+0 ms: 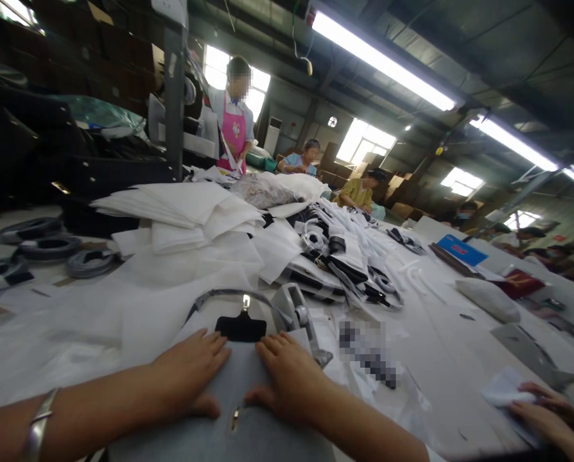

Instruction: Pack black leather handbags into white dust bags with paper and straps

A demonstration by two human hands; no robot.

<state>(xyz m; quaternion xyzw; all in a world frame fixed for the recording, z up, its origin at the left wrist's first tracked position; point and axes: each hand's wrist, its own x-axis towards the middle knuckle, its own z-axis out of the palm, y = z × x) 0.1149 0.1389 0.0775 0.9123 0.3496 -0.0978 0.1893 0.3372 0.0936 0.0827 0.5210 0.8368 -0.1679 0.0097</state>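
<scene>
A grey bag [191, 431] lies in front of me, with a black flap piece [241, 329] and a gold clasp [245, 304] at its far end. A second small gold fitting [235, 418] sits lower on its face. My left hand [191, 369] rests flat on the bag's left side, fingers stretched toward the black piece. Flat on the right side is my right hand [289, 378], its fingertips beside the same piece. A dark strap [219, 292] arches behind the clasp. Just right of it stands a grey tape dispenser [296, 311].
Stacked white sheets [171, 205] and a heap of black-and-white straps and bags [335, 256] cover the table beyond. Coiled straps [92, 262] lie at left. A co-worker's hands [542, 407] hold white paper at lower right. A blue box [460, 249] sits farther right. Several people work behind.
</scene>
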